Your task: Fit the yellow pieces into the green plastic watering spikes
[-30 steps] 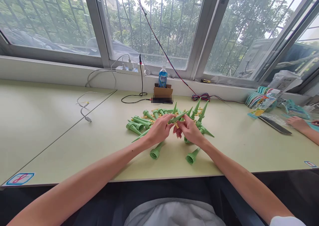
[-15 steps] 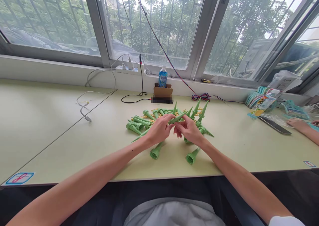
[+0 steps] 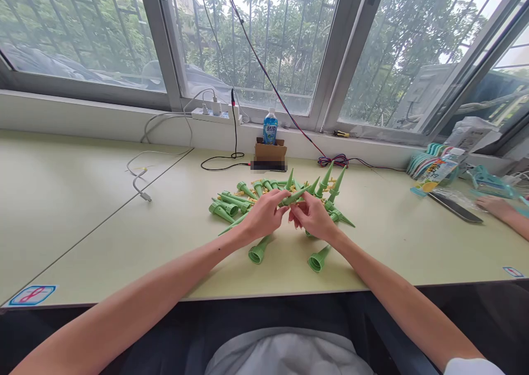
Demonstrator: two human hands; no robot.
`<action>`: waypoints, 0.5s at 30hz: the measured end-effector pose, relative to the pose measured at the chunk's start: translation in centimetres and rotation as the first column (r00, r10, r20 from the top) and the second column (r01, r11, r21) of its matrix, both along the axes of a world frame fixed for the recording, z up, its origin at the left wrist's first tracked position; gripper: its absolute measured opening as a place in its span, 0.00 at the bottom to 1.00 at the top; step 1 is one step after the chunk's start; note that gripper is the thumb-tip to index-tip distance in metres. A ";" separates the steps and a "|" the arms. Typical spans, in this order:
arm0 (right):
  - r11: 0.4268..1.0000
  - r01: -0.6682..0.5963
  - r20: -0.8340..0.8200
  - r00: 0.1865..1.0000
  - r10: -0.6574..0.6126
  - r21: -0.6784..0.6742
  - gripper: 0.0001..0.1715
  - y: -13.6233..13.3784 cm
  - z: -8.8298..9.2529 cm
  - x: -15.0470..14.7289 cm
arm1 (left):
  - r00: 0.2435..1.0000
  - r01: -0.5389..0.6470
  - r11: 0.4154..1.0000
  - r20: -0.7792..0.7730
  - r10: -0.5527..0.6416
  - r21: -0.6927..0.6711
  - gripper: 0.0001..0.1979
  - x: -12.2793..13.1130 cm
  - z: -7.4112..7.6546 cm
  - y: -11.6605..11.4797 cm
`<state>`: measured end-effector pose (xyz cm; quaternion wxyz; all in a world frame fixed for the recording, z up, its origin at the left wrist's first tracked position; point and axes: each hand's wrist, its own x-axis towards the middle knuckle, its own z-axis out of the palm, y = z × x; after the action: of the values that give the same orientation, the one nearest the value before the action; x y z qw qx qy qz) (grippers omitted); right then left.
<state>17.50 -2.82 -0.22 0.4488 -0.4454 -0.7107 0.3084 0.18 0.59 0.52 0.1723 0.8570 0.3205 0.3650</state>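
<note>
Over the middle of the table, my left hand (image 3: pixel 268 214) is closed around the wide end of a green plastic watering spike (image 3: pixel 296 196), whose tip points up and to the right. My right hand (image 3: pixel 313 215) is closed at the same spike from the other side, fingertips pinched beneath it; what they press on is partly hidden. Several more green spikes lie around and behind the hands, some standing on their caps, such as the upright spike (image 3: pixel 338 184) at right. Small yellow valve pieces (image 3: pixel 249 194) lie among them. Closer to me rest two spikes with open threaded ends, one left (image 3: pixel 256 253) and one right (image 3: pixel 317 261).
A blue-labelled bottle (image 3: pixel 270 128) stands in a small cardboard box (image 3: pixel 269 151) by the window. Cables (image 3: pixel 142 177) and a power strip (image 3: pixel 215 116) are at the back left. At right are a dark flat device (image 3: pixel 455 207) and another person's hand (image 3: pixel 494 205).
My hands and the held spike stay almost in place, with only slight finger movement of my right hand. The other person's hand at the right edge shifts a little.
</note>
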 end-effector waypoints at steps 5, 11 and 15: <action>1.000 0.004 0.032 0.999 -0.004 0.004 0.10 -0.1 0.0 0.0 | 1.000 -0.005 1.000 -0.027 0.005 0.007 0.14 -0.1 -0.2 0.1; 1.000 0.001 0.048 0.999 -0.001 0.005 0.10 -0.1 0.1 0.1 | 0.999 -0.011 1.000 -0.034 0.012 0.014 0.14 -0.1 -0.2 0.1; 1.000 -0.002 0.067 0.998 0.001 0.006 0.09 -0.2 0.2 0.0 | 0.999 -0.010 1.000 -0.042 0.010 0.003 0.13 -0.2 -0.1 0.0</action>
<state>17.52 -3.01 -0.05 0.4258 -0.4537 -0.7265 0.2915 0.02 0.59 0.45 0.1623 0.8631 0.3277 0.3482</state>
